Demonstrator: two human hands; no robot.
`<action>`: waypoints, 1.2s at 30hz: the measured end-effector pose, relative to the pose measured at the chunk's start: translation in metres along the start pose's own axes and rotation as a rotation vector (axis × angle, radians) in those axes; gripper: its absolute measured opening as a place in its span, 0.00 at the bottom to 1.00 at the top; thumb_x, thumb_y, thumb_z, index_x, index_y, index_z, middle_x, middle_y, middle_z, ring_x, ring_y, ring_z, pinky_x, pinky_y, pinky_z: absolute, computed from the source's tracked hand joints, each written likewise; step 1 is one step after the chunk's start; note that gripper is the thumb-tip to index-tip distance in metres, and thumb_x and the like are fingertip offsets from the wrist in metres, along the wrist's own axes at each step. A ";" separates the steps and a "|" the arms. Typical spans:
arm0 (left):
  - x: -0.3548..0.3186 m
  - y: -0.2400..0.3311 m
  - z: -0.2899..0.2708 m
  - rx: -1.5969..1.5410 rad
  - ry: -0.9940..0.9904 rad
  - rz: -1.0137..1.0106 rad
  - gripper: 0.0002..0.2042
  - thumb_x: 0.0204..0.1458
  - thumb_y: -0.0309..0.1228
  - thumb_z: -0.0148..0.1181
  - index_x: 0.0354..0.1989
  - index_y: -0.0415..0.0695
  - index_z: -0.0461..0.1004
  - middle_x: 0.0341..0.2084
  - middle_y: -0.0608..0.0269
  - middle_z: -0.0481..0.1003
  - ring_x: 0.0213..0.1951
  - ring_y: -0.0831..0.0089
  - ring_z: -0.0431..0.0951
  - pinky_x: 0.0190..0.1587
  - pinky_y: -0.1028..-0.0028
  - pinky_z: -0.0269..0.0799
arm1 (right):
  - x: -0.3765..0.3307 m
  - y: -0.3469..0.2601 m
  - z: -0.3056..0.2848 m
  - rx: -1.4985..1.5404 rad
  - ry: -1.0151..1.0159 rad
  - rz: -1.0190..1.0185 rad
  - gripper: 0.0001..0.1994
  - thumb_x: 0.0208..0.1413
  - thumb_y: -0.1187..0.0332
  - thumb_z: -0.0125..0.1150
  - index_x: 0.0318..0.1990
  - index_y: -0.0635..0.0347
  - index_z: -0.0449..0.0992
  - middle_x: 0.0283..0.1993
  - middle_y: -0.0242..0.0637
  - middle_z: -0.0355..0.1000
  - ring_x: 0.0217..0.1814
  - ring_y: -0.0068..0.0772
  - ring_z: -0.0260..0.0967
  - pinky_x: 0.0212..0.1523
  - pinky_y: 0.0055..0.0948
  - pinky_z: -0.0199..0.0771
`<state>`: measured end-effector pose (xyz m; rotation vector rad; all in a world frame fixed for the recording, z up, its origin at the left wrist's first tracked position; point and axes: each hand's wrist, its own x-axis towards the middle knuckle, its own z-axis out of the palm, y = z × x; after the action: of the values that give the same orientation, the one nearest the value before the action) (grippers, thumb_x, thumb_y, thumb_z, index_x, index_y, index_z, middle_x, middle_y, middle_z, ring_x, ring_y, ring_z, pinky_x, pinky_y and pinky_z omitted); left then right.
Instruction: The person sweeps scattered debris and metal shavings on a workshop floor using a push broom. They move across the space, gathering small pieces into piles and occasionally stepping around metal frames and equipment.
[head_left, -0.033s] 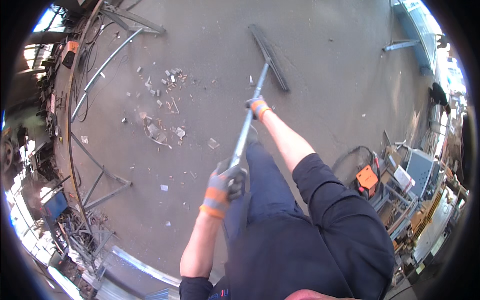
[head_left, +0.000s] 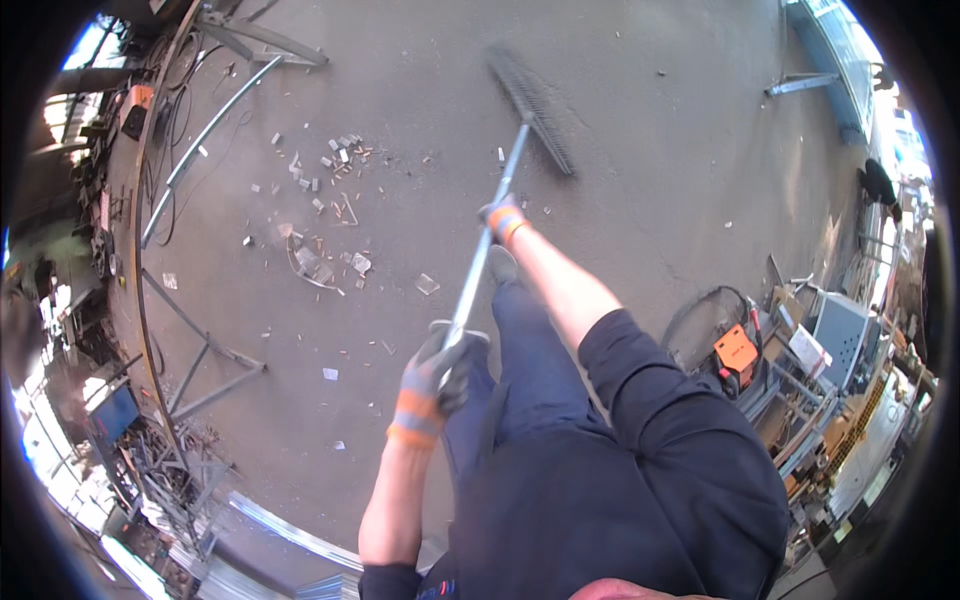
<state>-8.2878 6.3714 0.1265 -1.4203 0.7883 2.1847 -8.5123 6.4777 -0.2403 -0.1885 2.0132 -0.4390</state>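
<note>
Both my hands hold the long metal handle of a wide push broom (head_left: 471, 286). My left hand (head_left: 438, 375), in a grey and orange glove, is closed round the handle's near end. Farther along, my right hand (head_left: 502, 217) grips the handle in a matching glove. The dark broom head (head_left: 535, 112) is ahead of me at a slant, its bristles showing and slightly blurred. I cannot tell whether it touches the floor. Left of the broom lie metal offcuts (head_left: 345, 150) and plastic scraps (head_left: 314, 266).
A long metal frame with splayed legs (head_left: 215, 347) runs along the left. At the right are an orange machine with a cable (head_left: 735, 350), a grey perforated box (head_left: 840, 335) and piled parts. A blue-grey metal structure (head_left: 845, 90) stands far right. Small bits dot the concrete floor (head_left: 640, 190).
The broom head has shifted slightly left and tilted, so its bristles show more. Both hands have moved a little to the left with the handle.
</note>
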 end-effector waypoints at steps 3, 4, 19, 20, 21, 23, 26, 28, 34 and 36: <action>-0.054 -0.012 -0.050 0.016 0.234 -0.088 0.22 0.60 0.30 0.55 0.64 0.45 0.68 0.20 0.73 0.62 0.15 0.85 0.58 0.14 0.82 0.52 | -0.027 -0.059 0.097 -0.903 -0.071 -0.389 0.15 0.54 0.59 0.60 0.48 0.48 0.82 0.51 0.43 0.80 0.60 0.51 0.75 0.72 0.71 0.48; -0.075 -0.018 -0.068 -0.054 0.253 -0.081 0.23 0.59 0.30 0.55 0.65 0.45 0.67 0.19 0.72 0.62 0.14 0.85 0.57 0.14 0.81 0.52 | -0.042 -0.082 0.128 -0.810 -0.128 -0.447 0.15 0.54 0.60 0.62 0.48 0.49 0.84 0.55 0.42 0.79 0.66 0.56 0.71 0.71 0.80 0.42; -0.232 0.013 -0.216 0.184 0.296 0.051 0.12 0.62 0.28 0.51 0.52 0.44 0.71 0.14 0.72 0.59 0.11 0.79 0.59 0.13 0.78 0.53 | -0.151 -0.289 0.274 0.652 -0.029 -0.009 0.39 0.49 0.59 0.70 0.69 0.57 0.60 0.36 0.51 0.78 0.37 0.49 0.78 0.51 0.45 0.74; -0.208 0.023 -0.211 0.189 0.237 -0.014 0.14 0.66 0.32 0.45 0.57 0.47 0.70 0.14 0.72 0.57 0.12 0.78 0.59 0.13 0.77 0.52 | -0.133 -0.283 0.245 0.692 0.047 -0.067 0.43 0.53 0.63 0.66 0.74 0.58 0.50 0.34 0.50 0.77 0.34 0.47 0.77 0.40 0.42 0.77; -0.184 0.035 -0.203 0.032 0.137 -0.067 0.17 0.69 0.35 0.39 0.61 0.49 0.70 0.13 0.73 0.55 0.12 0.76 0.58 0.14 0.75 0.52 | -0.116 -0.274 0.213 0.653 0.217 -0.116 0.48 0.51 0.62 0.67 0.76 0.57 0.43 0.35 0.51 0.77 0.34 0.46 0.77 0.39 0.43 0.77; -0.118 0.073 -0.173 0.065 -0.087 -0.097 0.32 0.54 0.24 0.60 0.70 0.42 0.59 0.21 0.66 0.65 0.16 0.74 0.66 0.18 0.71 0.63 | -0.063 -0.246 0.124 0.578 0.329 -0.113 0.52 0.52 0.62 0.68 0.78 0.54 0.36 0.34 0.47 0.76 0.32 0.41 0.75 0.35 0.42 0.77; 0.005 0.140 -0.082 0.258 -0.155 -0.110 0.30 0.53 0.25 0.63 0.66 0.39 0.65 0.25 0.67 0.72 0.21 0.75 0.72 0.22 0.72 0.69 | 0.019 -0.197 -0.021 0.885 0.354 -0.034 0.50 0.48 0.69 0.69 0.77 0.59 0.45 0.36 0.43 0.75 0.32 0.35 0.75 0.32 0.36 0.76; 0.076 0.184 -0.004 0.264 -0.179 -0.093 0.23 0.55 0.30 0.63 0.60 0.41 0.71 0.25 0.73 0.71 0.22 0.82 0.71 0.22 0.78 0.66 | 0.084 -0.167 -0.126 0.915 0.480 -0.033 0.48 0.46 0.76 0.67 0.76 0.64 0.48 0.30 0.39 0.74 0.23 0.30 0.73 0.22 0.34 0.74; 0.284 0.307 0.216 0.237 -0.247 -0.073 0.14 0.56 0.32 0.65 0.48 0.43 0.72 0.21 0.70 0.68 0.13 0.77 0.66 0.12 0.75 0.56 | 0.252 -0.072 -0.419 0.812 0.531 0.035 0.37 0.52 0.72 0.67 0.68 0.64 0.55 0.28 0.43 0.74 0.21 0.36 0.74 0.20 0.39 0.75; 0.333 0.326 0.265 0.162 -0.259 -0.120 0.13 0.56 0.32 0.64 0.46 0.44 0.72 0.20 0.70 0.67 0.12 0.76 0.65 0.13 0.74 0.57 | 0.284 -0.058 -0.481 0.831 0.447 0.106 0.22 0.54 0.73 0.66 0.54 0.57 0.62 0.25 0.39 0.71 0.18 0.35 0.71 0.16 0.40 0.71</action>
<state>-8.8001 6.3131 -0.0189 -1.0527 0.7469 2.1055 -9.0731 6.4427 -0.2550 0.5709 2.0678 -1.2849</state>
